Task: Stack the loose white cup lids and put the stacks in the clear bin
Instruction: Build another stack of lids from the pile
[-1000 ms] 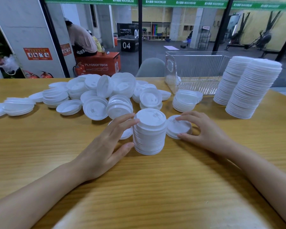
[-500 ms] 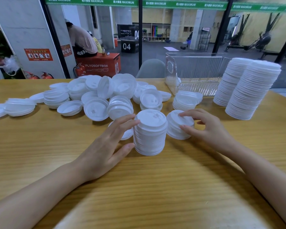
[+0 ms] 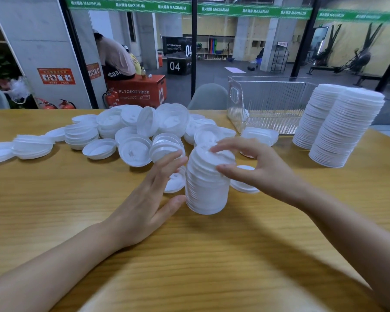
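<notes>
Standing lid stack (image 3: 206,190) between fingers (image 3: 226,169)

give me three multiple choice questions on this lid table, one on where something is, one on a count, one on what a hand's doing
1. Where does the clear bin stand?
A) at the far edge of the table, left of the tall stacks
B) on the person's lap
C) on the orange box

2. How many tall stacks stand beside it?
A) one
B) two
C) four

3. What is the right hand doing?
A) lying flat on the table
B) gripping the top of the middle stack
C) reaching into the bin

Answers:
1 A, the bin sits at the back with the tall stacks on its right.
2 B, two white columns stand side by side.
3 B, its thumb and fingers curl round the top lids; the left hand touches the stack's side.
</notes>
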Demonstrator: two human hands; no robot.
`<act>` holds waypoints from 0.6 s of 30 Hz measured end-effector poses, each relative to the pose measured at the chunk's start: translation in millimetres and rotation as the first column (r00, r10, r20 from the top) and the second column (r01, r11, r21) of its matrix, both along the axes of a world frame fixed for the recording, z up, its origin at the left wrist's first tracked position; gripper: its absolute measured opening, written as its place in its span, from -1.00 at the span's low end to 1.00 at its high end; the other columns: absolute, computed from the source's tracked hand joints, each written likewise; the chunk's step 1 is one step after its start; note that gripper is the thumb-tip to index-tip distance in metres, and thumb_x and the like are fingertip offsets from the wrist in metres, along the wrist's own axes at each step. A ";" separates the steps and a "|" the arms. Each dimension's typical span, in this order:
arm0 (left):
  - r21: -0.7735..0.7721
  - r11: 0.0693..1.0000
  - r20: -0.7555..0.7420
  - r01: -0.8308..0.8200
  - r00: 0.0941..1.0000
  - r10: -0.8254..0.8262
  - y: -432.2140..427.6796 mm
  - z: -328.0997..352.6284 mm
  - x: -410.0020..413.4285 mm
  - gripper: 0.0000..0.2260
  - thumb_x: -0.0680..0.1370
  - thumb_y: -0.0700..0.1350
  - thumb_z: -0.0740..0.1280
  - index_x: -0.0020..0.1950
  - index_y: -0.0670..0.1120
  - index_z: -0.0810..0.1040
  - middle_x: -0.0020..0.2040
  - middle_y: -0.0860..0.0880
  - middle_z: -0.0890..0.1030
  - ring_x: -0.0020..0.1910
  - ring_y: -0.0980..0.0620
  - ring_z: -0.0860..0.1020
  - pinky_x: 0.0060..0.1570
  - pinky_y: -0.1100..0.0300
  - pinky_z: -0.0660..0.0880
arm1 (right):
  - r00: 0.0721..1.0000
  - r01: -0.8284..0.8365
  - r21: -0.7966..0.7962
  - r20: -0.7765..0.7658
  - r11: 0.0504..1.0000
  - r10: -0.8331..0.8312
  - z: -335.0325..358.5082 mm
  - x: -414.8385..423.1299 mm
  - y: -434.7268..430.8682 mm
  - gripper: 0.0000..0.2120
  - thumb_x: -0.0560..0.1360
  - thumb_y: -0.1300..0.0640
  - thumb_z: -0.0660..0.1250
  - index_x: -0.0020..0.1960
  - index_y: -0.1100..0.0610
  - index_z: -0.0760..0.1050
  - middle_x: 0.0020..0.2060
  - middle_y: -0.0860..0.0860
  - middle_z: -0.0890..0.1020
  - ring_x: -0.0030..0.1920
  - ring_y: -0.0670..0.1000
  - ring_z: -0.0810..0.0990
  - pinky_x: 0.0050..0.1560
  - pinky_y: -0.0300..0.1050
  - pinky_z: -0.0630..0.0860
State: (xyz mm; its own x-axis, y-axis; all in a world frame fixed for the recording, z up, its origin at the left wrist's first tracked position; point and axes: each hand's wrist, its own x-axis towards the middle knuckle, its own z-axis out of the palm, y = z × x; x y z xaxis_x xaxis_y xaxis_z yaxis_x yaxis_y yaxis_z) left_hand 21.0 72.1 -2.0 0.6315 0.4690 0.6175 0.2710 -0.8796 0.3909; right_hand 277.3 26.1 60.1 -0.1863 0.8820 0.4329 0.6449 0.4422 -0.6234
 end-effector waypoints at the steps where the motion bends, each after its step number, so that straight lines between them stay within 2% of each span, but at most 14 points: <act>1: 0.002 1.000 -0.002 0.004 1.000 -0.004 -0.1 -0.3 -0.2 -0.50 0.64 0.15 0.15 0.55 0.17 0.07 0.57 0.07 0.14 0.44 0.09 0.33 0.34 0.17 0.35 | 1.000 -0.006 0.003 0.009 1.000 0.006 -1.6 -1.5 0.6 -0.69 0.40 -0.12 0.42 0.14 -0.13 0.62 0.15 -0.32 0.60 0.30 -0.19 0.46 0.30 -0.29 0.31; 5: 0.011 1.000 -0.026 0.004 1.000 -0.004 0.0 -0.2 -1.1 -0.52 0.65 0.16 0.13 0.54 0.18 0.10 0.57 0.09 0.13 0.50 0.02 0.27 0.34 0.07 0.39 | 1.000 -0.019 0.011 0.015 1.000 0.019 -5.2 -3.3 0.2 -0.70 0.39 -0.13 0.44 0.12 -0.15 0.62 0.15 -0.37 0.57 0.30 -0.23 0.45 0.31 -0.28 0.29; 9: 0.023 1.000 -0.070 0.018 0.997 -0.017 -0.2 0.7 -0.6 -0.54 0.65 0.17 0.12 0.54 0.20 0.13 0.55 0.13 0.14 0.47 0.03 0.30 0.33 0.25 0.36 | 1.000 -0.013 -0.005 0.010 1.000 0.013 -6.8 -4.5 -1.8 -0.69 0.42 -0.14 0.49 0.13 -0.13 0.63 0.18 -0.31 0.57 0.31 -0.21 0.43 0.29 -0.37 0.26; 11: 0.020 1.000 -0.080 0.019 0.997 -0.018 -0.4 1.1 -0.1 -0.55 0.65 0.17 0.11 0.53 0.21 0.14 0.54 0.14 0.16 0.47 0.05 0.29 0.33 0.32 0.32 | 1.000 -0.013 0.000 0.013 1.000 0.013 -7.5 -5.9 -2.8 -0.66 0.39 -0.16 0.44 0.14 -0.12 0.63 0.19 -0.31 0.56 0.31 -0.22 0.42 0.28 -0.40 0.25; 14: 0.019 1.000 -0.084 0.016 0.996 -0.014 -0.6 1.3 -0.4 -0.56 0.65 0.16 0.12 0.52 0.19 0.16 0.54 0.14 0.17 0.46 0.06 0.30 0.33 0.33 0.31 | 1.000 -0.015 0.011 0.011 1.000 0.015 -8.4 -4.5 -2.7 -0.60 0.41 -0.22 0.46 0.22 -0.17 0.58 0.24 -0.29 0.54 0.34 -0.21 0.40 0.30 -0.39 0.25; 18: 0.007 1.000 -0.090 0.015 0.996 -0.014 -0.6 0.9 -1.0 -0.56 0.65 0.18 0.11 0.53 0.20 0.16 0.54 0.15 0.16 0.48 0.06 0.29 0.36 0.37 0.27 | 0.999 0.052 0.040 0.000 0.998 -0.052 -3.6 17.7 -3.7 -0.49 0.38 -0.30 0.33 0.29 -0.18 0.50 0.26 -0.33 0.52 0.34 -0.23 0.39 0.25 -0.47 0.26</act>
